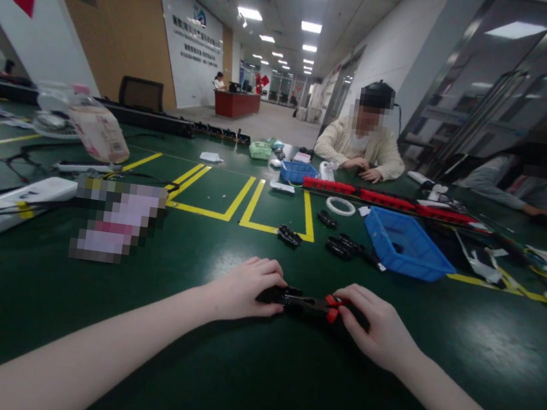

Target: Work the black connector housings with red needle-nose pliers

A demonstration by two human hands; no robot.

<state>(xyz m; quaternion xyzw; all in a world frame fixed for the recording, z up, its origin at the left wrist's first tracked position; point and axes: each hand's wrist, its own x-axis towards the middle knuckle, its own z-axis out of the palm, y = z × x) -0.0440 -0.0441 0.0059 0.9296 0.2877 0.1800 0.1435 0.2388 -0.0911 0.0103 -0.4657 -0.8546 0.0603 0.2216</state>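
Observation:
My left hand (250,287) is closed around a small black part (272,293) just above the green table, its far side hidden by my fingers. In my right hand (375,322) are pliers (311,304) with red-and-black handles, the fingers wrapped round the grips. The dark jaws point left and meet the black part, or lie right against it; exactly how they touch is too small to tell. Beyond my hands lie several similar black pieces (289,235), some of them beside a blue bin (406,246).
A blurred-out phone-shaped object (117,221), a white device with cables (16,201) and a tilted bottle (99,128) lie to the left. Yellow tape (202,211) marks the green table (249,390). Further back are a tape roll (340,206), red strips (385,199) and a seated person (362,143).

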